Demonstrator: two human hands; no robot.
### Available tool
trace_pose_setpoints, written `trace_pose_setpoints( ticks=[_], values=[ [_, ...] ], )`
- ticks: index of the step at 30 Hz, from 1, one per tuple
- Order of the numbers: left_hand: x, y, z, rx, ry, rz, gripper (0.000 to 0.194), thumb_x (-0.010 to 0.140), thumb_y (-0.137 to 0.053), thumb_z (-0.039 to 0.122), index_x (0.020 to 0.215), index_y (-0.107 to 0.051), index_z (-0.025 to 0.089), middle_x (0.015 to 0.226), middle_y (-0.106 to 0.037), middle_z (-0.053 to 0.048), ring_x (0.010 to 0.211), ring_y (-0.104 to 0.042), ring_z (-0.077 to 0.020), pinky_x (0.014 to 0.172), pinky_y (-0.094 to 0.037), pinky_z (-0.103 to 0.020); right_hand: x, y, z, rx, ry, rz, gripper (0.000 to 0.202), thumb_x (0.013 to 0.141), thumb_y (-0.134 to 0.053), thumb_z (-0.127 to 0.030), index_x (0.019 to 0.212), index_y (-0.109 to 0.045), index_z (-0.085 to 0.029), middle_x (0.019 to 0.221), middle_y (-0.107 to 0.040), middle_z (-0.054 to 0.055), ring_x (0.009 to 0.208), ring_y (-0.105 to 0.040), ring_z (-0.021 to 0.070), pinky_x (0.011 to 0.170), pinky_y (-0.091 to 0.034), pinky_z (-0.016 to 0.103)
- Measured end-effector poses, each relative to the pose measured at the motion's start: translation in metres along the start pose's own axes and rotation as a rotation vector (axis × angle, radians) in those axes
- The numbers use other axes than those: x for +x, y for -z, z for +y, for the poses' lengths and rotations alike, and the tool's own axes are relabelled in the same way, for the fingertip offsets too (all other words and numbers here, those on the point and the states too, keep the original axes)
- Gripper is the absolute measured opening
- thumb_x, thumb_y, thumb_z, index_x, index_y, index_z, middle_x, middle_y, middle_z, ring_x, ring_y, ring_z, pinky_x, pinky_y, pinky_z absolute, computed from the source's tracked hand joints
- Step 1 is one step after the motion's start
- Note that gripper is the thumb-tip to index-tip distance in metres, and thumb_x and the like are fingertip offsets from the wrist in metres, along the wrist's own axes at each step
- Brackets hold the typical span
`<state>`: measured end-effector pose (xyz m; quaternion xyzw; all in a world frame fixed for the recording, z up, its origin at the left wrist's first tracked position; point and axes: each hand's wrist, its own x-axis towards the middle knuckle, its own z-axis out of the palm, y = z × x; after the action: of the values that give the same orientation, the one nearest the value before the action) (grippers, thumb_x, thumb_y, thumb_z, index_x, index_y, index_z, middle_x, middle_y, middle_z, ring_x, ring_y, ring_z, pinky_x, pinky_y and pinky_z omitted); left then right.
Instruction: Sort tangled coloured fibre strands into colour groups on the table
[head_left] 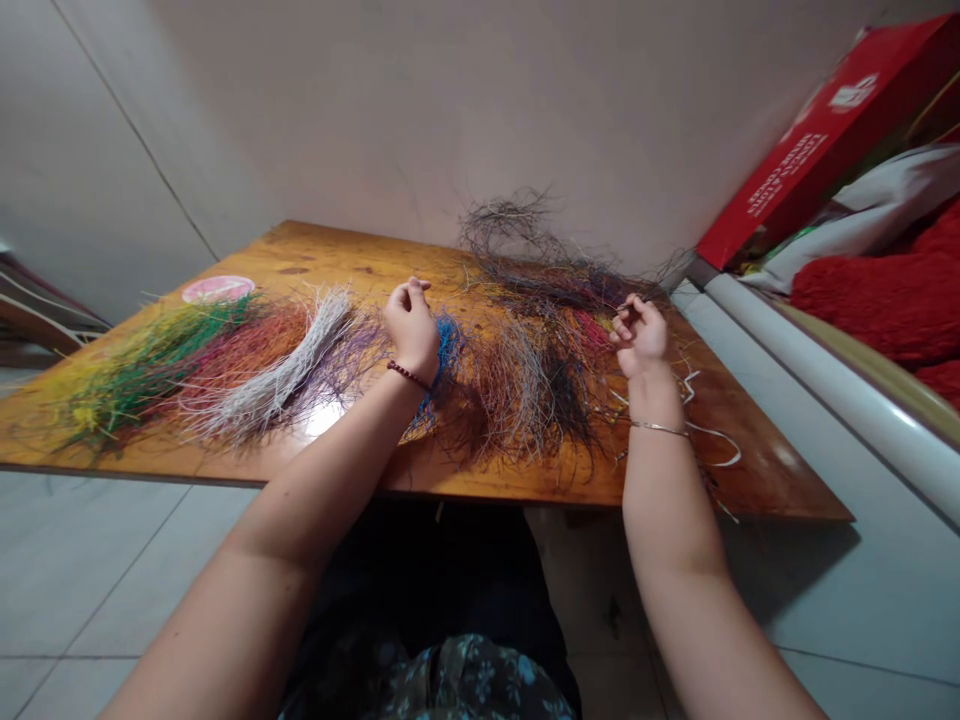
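My left hand [411, 322] is closed, its fingers curled in above the blue strands [448, 345]; whether anything is pinched in it I cannot make out. On the right, my right hand [640, 335] pinches a thin dark strand between thumb and fingertips, at the end of a long tangled bunch of dark strands [540, 280]. Between my hands lies a pile of brown, grey and black strands [525, 385]. Left of my left hand are purple strands [349, 355] and a thick white bundle [289, 375]. A few pink strands [592, 330] show beside my right hand.
Orange strands [255, 350], green strands [172, 355] and yellow strands [97, 385] cover the left of the wooden table [765, 470]. A round pink-and-white disc [218, 289] lies behind them. White string [716, 440] is at right. A red box [817, 140] and red fabric [885, 290] stand beyond.
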<state>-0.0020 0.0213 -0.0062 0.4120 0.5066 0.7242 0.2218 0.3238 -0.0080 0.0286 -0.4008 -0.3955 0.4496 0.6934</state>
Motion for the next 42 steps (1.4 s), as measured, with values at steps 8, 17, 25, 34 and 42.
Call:
trace_pose_setpoints(
  ticks=[8, 17, 25, 34, 42],
  values=[
    [-0.029, -0.001, 0.006, 0.47, -0.18, -0.433, 0.038, 0.097, -0.049, 0.048, 0.087, -0.074, 0.02, 0.083, -0.073, -0.008, 0.075, -0.062, -0.0202, 0.067, -0.04, -0.029, -0.001, -0.001, -0.004, -0.01, -0.001, 0.003, 0.018, 0.077, -0.066, -0.033, 0.079, -0.051, -0.022, 0.062, -0.045, -0.007, 0.039, -0.028, 0.0039, 0.034, -0.02, 0.017],
    [-0.055, 0.004, 0.025, 0.877, -0.44, -0.659, 0.043, 0.099, -0.044, 0.053, 0.082, -0.069, 0.023, 0.089, -0.073, -0.012, 0.077, -0.067, -0.0266, 0.064, -0.04, -0.031, 0.0, 0.001, -0.001, 0.035, 0.008, -0.017, 0.02, 0.075, -0.068, -0.031, 0.078, -0.051, -0.021, 0.062, -0.046, -0.007, 0.038, -0.029, 0.0034, 0.034, -0.018, 0.016],
    [-0.068, 0.003, 0.031, 0.826, -0.508, -0.791, 0.045, 0.098, -0.047, 0.055, 0.078, -0.069, 0.022, 0.082, -0.071, -0.011, 0.077, -0.067, -0.0273, 0.066, -0.041, -0.033, 0.0, 0.001, -0.002, 0.012, -0.007, -0.008, 0.019, 0.076, -0.067, -0.032, 0.078, -0.051, -0.022, 0.063, -0.045, -0.007, 0.039, -0.028, 0.0039, 0.034, -0.021, 0.017],
    [-0.078, 0.004, 0.032, 0.786, -0.613, -0.931, 0.045, 0.099, -0.043, 0.056, 0.088, -0.072, 0.023, 0.083, -0.073, -0.008, 0.075, -0.068, -0.0238, 0.062, -0.041, -0.03, -0.002, -0.002, -0.005, 0.038, -0.016, 0.009, 0.016, 0.076, -0.065, -0.029, 0.079, -0.052, -0.021, 0.063, -0.045, -0.007, 0.039, -0.029, 0.0027, 0.034, -0.022, 0.015],
    [-0.082, 0.002, 0.035, 0.67, -0.513, -1.076, 0.034, 0.097, -0.052, 0.047, 0.101, -0.077, 0.025, 0.09, -0.077, -0.004, 0.079, -0.069, -0.0204, 0.066, -0.045, -0.027, 0.0, -0.002, -0.003, 0.066, -0.014, 0.006, 0.014, 0.075, -0.064, -0.028, 0.08, -0.054, -0.019, 0.063, -0.047, -0.007, 0.039, -0.031, 0.002, 0.034, -0.021, 0.014]
  ],
)
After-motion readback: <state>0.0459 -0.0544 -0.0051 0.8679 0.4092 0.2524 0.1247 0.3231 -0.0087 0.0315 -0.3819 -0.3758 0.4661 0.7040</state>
